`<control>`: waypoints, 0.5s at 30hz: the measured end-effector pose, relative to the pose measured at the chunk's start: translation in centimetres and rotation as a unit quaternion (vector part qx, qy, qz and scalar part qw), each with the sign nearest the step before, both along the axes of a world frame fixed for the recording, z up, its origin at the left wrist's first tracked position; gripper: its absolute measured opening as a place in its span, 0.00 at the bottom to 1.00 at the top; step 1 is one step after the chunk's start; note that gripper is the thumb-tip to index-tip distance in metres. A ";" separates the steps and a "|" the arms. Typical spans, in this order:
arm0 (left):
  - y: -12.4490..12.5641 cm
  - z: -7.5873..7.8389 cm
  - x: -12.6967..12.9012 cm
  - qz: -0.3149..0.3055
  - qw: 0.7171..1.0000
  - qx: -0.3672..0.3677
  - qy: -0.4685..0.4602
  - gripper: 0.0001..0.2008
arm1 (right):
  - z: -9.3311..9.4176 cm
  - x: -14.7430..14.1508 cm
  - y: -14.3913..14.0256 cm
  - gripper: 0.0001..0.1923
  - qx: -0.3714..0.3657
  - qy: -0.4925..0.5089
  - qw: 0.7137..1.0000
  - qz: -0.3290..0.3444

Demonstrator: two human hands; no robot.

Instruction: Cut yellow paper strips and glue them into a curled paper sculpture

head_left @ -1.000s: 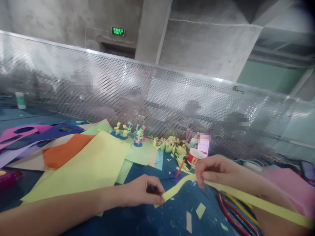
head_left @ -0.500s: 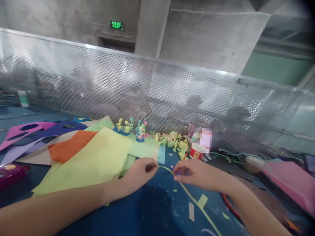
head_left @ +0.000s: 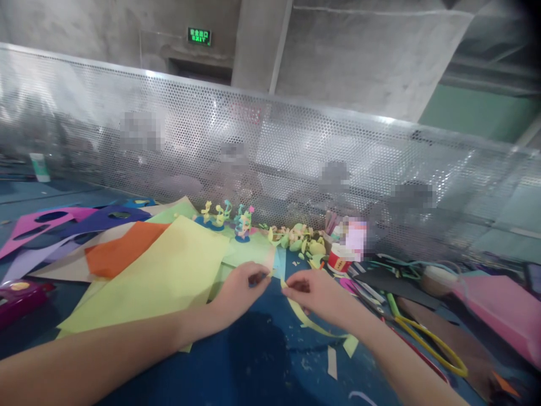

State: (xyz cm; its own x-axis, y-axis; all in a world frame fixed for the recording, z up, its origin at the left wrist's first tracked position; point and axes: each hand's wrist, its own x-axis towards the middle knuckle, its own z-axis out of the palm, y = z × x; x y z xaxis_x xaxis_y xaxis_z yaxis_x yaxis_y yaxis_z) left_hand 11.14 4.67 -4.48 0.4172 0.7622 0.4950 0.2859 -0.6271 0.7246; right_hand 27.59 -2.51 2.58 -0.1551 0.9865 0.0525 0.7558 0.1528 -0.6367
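The left hand [head_left: 240, 287] and right hand [head_left: 315, 290] each pinch one end region of a yellow paper strip [head_left: 310, 324], just in front of the red-and-white glue pot [head_left: 338, 260], its length trailing back toward the person's right.

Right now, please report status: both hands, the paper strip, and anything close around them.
Left hand and right hand both pinch yellow paper strip. Strip curls down onto blue table. Yellow sheet beside left hand, scissors right.
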 end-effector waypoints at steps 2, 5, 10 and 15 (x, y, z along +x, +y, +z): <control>0.0 -0.1 0.1 -0.016 0.999 -0.036 -0.019 0.09 | -0.9 -0.1 0.6 0.07 -0.046 0.115 0.992 -0.010; 0.0 -0.1 0.1 -0.028 0.995 -0.078 -0.060 0.09 | -2.3 -0.5 1.4 0.13 -0.082 0.234 0.968 -0.026; 0.0 0.0 0.1 -0.014 0.987 -0.109 -0.117 0.06 | -2.2 -1.4 1.4 0.15 -0.078 0.317 0.943 -0.059; -0.4 0.5 0.3 -0.029 0.973 -0.175 -0.150 0.09 | -1.0 -1.7 0.9 0.15 -0.030 0.265 0.962 -0.065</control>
State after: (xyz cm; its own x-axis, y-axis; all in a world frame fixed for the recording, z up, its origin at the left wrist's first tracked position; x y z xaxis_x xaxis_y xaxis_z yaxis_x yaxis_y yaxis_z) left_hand 11.41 4.31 -4.01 0.3408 0.8858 0.3149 0.0006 -0.3352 0.9422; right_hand 25.91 -1.61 1.54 0.0019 0.9995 0.0329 0.3322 0.0304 -0.9427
